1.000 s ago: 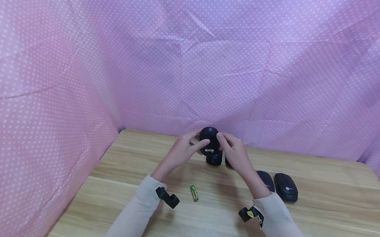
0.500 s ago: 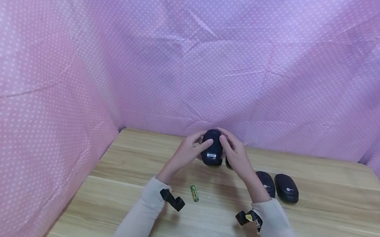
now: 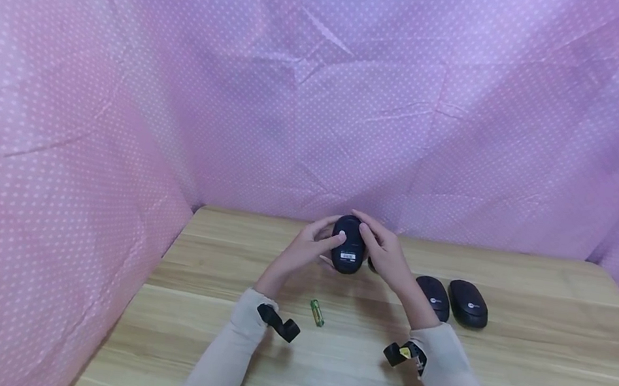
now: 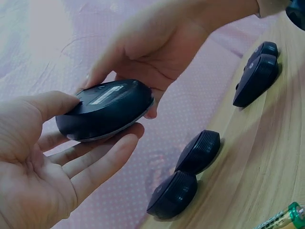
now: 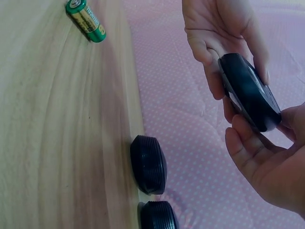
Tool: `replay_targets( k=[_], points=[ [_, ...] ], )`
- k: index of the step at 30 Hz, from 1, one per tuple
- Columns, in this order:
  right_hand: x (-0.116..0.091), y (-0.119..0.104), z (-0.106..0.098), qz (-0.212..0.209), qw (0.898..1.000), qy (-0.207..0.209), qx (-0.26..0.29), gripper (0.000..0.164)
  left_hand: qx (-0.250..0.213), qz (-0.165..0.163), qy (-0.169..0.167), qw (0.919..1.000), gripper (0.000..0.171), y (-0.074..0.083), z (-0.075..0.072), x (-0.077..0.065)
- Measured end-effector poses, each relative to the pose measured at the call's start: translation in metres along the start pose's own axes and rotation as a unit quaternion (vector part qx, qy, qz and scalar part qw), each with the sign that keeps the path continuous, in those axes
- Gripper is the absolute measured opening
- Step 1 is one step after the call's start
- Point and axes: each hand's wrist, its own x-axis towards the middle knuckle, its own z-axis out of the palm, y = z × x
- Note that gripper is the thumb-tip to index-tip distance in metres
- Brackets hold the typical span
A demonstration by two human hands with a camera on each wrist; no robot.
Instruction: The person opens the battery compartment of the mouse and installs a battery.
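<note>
A black computer mouse (image 3: 349, 251) is held up between both hands, its labelled underside facing the head camera. My left hand (image 3: 301, 251) grips it, thumb on the underside and fingers spread beneath, as the left wrist view shows. My right hand (image 3: 387, 253) pinches its far right end, the thumb (image 4: 102, 71) lying along the edge. In the right wrist view, the mouse (image 5: 250, 90) appears side-on, with right-hand fingers curled under it. A green and gold battery (image 3: 317, 313) lies on the table, nearer the person than the hands.
Two black mice (image 3: 469, 304) lie side by side on the wooden table (image 3: 551, 332), right of the right forearm. Two more mice (image 4: 198, 151) rest near the far edge, largely hidden in the head view. Pink dotted cloth (image 3: 319, 122) hangs behind the table.
The mouse has swung down and slightly right between the hands, bringing its labelled underside more squarely toward the head camera. My left hand has shifted right with it. The battery stays put.
</note>
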Motion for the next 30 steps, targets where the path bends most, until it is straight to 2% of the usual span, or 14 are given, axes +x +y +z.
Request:
replay_targets(
  k=[9, 15, 19, 30],
  points=[
    [0.001, 0.016, -0.003, -0.008, 0.999, -0.046, 0.015, 0.044, -0.009, -0.015, 0.001, 0.9998, 0.052, -0.004, -0.007, -0.002],
    [0.001, 0.025, 0.000, -0.050, 0.998, -0.040, 0.011, 0.048, -0.014, -0.015, 0.000, 0.9998, 0.052, -0.009, -0.007, 0.000],
    [0.001, 0.030, 0.002, -0.064, 0.997, -0.034, 0.008, 0.050, -0.013, -0.011, -0.007, 0.9998, 0.054, -0.012, -0.007, 0.001],
    [0.003, 0.035, 0.008, -0.050, 0.998, -0.016, -0.032, 0.049, -0.005, -0.007, -0.002, 1.0000, 0.055, -0.020, -0.006, 0.004]
  ],
)
